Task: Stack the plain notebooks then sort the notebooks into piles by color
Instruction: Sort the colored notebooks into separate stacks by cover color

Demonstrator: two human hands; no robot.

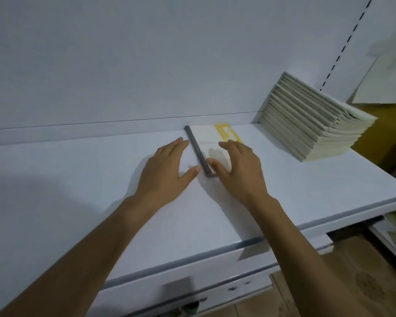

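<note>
A white notebook (207,138) with a yellow band and a dark grey spine lies flat on the white shelf (78,179), close to the back wall. My left hand (167,170) rests flat on the shelf just left of the spine, fingers apart, thumb tip near the spine's near end. My right hand (238,170) hovers over the notebook's near right part with fingers spread, thumb touching the near corner; it covers that part of the cover. A tall stack of plain pale notebooks (311,124) stands at the right of the shelf, its upper books fanned.
The shelf's front edge (215,255) runs diagonally below my forearms. A slotted upright (345,45) stands behind the stack. Pale paper sheets (384,83) and a brown box (384,145) sit at far right. Lower right shows a wooden floor and yellow items.
</note>
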